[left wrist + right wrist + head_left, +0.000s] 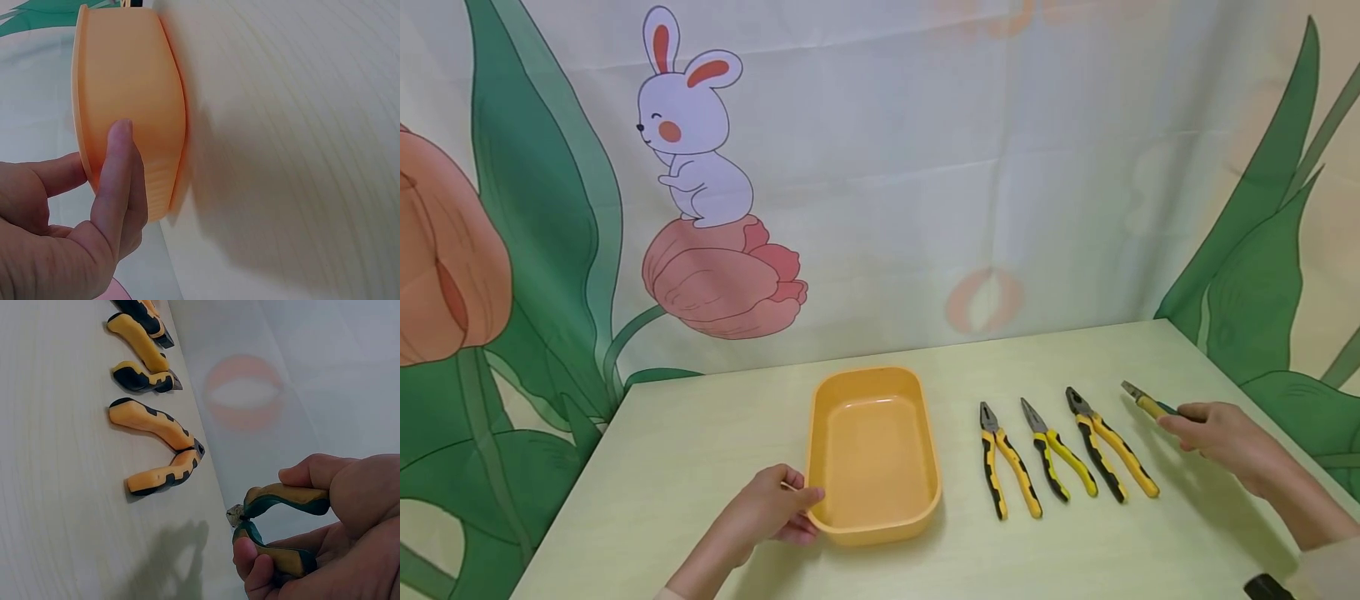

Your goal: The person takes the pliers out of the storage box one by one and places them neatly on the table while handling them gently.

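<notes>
A yellow-orange plastic tray [876,450] sits on the table left of the pliers. My left hand [775,504] pinches its near left corner, thumb over the rim and fingers along the outer wall, as the left wrist view also shows. In my right hand [1221,437] is a pair of pliers [284,500] with green and tan handles, held up off the table, its handles spread apart. To its left lie three more: black-and-yellow pliers [1105,442], long-nose pliers [1056,450] with yellow-green handles, and another black-and-yellow pair [1007,458].
The pale table [700,450] meets a curtain [887,167] printed with a rabbit and tulips along its back edge. A small black object [1267,587] shows at the lower right, by the right sleeve [1330,571].
</notes>
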A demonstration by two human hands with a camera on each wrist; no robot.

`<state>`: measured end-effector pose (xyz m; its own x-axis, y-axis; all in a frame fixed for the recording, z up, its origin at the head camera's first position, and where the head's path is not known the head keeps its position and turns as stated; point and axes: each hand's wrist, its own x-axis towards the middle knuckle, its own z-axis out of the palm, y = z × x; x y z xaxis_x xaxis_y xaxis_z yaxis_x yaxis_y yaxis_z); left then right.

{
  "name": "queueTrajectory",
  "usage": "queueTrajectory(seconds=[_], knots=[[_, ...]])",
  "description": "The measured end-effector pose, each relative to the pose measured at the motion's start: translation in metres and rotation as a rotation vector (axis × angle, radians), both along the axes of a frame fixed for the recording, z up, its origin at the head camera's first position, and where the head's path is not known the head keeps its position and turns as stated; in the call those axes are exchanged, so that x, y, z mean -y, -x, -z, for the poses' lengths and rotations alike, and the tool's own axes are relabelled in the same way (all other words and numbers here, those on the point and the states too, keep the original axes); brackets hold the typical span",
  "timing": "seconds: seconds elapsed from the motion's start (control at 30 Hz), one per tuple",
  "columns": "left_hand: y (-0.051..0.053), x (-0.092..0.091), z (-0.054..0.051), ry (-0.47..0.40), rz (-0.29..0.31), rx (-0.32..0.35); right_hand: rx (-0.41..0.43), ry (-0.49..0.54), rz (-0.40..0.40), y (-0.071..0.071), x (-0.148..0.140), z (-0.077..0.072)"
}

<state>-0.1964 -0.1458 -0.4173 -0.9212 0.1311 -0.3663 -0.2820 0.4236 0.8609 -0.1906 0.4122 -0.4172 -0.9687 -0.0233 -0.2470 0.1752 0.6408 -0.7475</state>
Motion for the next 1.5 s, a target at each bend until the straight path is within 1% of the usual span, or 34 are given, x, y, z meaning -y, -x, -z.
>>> queueTrajectory(seconds=[0.23, 0.47, 0.7, 0.93, 1.27, 1.5], knots=[[0.001, 0.000, 0.000, 0.007, -0.012, 0.006, 0.013, -0.015, -0.001, 0.004, -0.003, 0.004], [-0.001, 0.001, -0.001, -0.019, 0.013, 0.005, 0.040, -0.022, -0.001, 0.007, -0.003, 0.005], [0.000, 0.001, -0.001, -0.022, 0.028, 0.000, 0.069, -0.045, 0.014, 0.010, -0.002, 0.007], [0.002, 0.001, 0.002, -0.012, 0.016, 0.005, 0.069, -0.043, 0.008, 0.012, -0.004, 0.005], [0.001, 0.000, 0.000, 0.003, 0.008, 0.000, 0.056, -0.052, 0.015, 0.016, -0.003, 0.006], [0.001, 0.002, -0.001, -0.007, 0.024, 0.001, 0.069, -0.063, 0.036, 0.019, -0.003, 0.005]])
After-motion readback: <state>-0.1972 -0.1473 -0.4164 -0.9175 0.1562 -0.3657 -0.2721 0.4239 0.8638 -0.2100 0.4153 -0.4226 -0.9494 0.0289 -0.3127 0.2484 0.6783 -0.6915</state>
